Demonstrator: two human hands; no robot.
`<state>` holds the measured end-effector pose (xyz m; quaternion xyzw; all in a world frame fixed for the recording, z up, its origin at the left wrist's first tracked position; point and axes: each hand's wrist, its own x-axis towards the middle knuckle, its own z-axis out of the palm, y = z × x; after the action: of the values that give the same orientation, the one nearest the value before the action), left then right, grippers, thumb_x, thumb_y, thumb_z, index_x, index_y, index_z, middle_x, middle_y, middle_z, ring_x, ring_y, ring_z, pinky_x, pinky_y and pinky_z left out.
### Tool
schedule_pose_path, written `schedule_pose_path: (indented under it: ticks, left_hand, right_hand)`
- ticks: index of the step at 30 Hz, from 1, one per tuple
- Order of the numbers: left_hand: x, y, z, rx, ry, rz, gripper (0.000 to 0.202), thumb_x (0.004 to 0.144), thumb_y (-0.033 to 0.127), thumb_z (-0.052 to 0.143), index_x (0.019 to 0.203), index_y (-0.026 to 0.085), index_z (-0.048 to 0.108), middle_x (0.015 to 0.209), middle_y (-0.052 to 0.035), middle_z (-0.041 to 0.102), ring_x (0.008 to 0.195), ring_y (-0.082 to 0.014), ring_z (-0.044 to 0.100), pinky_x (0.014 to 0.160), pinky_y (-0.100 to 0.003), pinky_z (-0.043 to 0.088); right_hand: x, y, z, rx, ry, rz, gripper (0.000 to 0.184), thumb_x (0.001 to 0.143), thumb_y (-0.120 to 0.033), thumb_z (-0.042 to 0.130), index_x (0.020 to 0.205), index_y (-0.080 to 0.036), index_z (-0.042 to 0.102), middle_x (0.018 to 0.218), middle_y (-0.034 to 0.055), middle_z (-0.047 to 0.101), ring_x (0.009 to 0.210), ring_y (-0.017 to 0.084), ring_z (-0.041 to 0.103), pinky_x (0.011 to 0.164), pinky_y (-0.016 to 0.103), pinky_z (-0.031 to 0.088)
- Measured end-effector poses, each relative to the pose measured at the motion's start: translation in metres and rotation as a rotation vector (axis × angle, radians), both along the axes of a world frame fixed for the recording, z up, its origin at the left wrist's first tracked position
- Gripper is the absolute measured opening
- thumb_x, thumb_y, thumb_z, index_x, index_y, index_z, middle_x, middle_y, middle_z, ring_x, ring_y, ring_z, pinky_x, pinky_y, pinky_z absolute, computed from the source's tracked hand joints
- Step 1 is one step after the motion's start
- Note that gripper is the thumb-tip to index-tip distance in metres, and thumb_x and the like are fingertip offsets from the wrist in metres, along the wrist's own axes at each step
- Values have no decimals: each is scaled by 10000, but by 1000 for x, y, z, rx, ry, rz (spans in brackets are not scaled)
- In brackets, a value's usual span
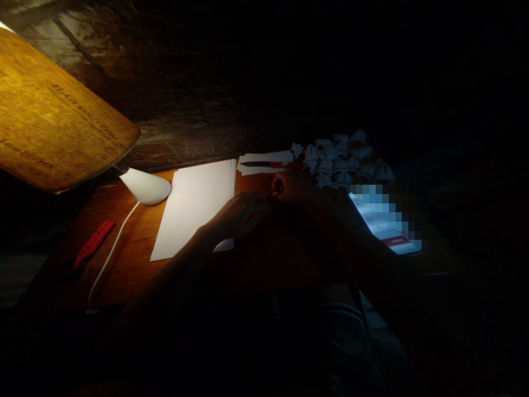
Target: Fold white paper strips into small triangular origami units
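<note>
Room: dark, with a stone-like wall dimly lit on the far left.
Desk: brown wood, bright at left, almost black at right.
Lamp: brown shade at far left, above a white base with a white cord; a red tool lies left of the cord.
Flat paper: large white sheets left of centre, partly behind the left hand; a smaller stack lies farther off, a red-handled knife across it.
Hands: close together mid-desk; the right hand has curled fingers, the left has bent ones.
Grip: too dark to tell whether either pinches anything.
Done: many folded paper pieces, heaped far right, look finished.
Left: both flat stacks seem unfolded; how many sheets remain cannot be told.
Phone: lit, right of the hands.
</note>
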<state>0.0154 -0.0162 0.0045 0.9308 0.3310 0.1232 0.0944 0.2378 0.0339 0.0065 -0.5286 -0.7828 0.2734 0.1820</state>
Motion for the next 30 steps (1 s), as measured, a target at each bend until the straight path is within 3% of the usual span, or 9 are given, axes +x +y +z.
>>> schedule_pose_path:
  ticks: [19,30]
  left_hand:
    - [0,2,-2,-12,-25,-5,385,948,131,555,1223,287,774,1253,-79,717,1167,-262,683,993,-475,578]
    - [0,2,-4,-5,-53,-8,339,953,144,560,1181,251,787,1279,-99,714,1197,-277,678,1019,-513,566]
  right_hand:
    - [2,1,4,-63,54,-8,206,748,-119,837,917,-157,725,1000,76,736,879,187,674,770,281,495]
    - [-5,-2,1,-37,19,-72,199,739,-117,813,905,-171,718,1065,92,722,875,189,661,753,284,488]
